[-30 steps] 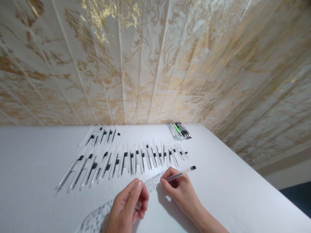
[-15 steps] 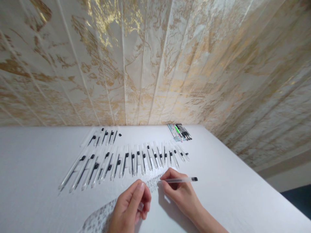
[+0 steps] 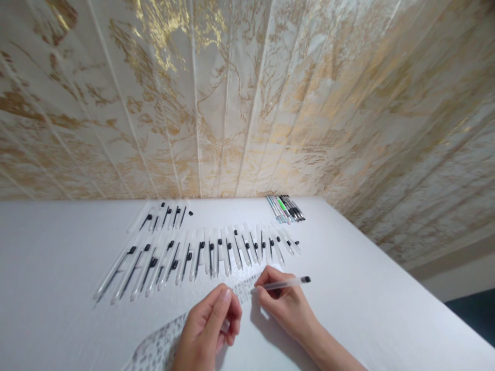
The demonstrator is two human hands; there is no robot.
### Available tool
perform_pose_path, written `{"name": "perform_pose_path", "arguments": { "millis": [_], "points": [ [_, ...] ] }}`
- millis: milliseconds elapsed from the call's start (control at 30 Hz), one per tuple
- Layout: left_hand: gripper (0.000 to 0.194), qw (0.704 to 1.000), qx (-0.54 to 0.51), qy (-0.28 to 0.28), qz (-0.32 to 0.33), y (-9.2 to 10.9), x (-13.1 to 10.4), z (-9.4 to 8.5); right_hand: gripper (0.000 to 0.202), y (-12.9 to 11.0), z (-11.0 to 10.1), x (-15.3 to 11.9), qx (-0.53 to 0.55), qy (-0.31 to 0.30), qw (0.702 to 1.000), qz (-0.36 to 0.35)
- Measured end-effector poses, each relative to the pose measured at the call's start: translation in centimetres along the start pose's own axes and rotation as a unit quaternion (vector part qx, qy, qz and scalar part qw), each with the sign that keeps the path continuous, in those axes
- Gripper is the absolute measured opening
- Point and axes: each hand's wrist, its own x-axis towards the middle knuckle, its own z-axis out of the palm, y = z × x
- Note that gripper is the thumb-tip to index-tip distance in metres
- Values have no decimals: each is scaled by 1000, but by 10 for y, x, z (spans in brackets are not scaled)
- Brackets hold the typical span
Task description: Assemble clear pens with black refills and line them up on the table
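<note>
Gripping a clear pen (image 3: pixel 286 283) — right hand (image 3: pixel 284 304), left hand (image 3: pixel 209 327) curled.

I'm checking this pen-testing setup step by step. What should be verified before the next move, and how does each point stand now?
1. Right hand grips the pen: ok, fingers closed on its barrel.
2. Pen tip over the scribbled paper: ok, it sits at the paper's far end.
3. Left hand holds a small clear piece, perhaps the cap: cannot tell, mostly hidden by the fingers.
4. Long row of pens lies clear of both hands: ok.
5. Short row and coloured pens lie apart at the back of the table: ok.
</note>
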Motion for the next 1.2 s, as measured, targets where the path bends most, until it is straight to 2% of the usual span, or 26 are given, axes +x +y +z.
{"name": "perform_pose_path", "arguments": {
  "millis": [1200],
  "points": [
    [47, 997, 67, -45, 19, -3, 1, -4, 8, -1, -2, 0, 7, 7, 1000, -4]
  ]
}}
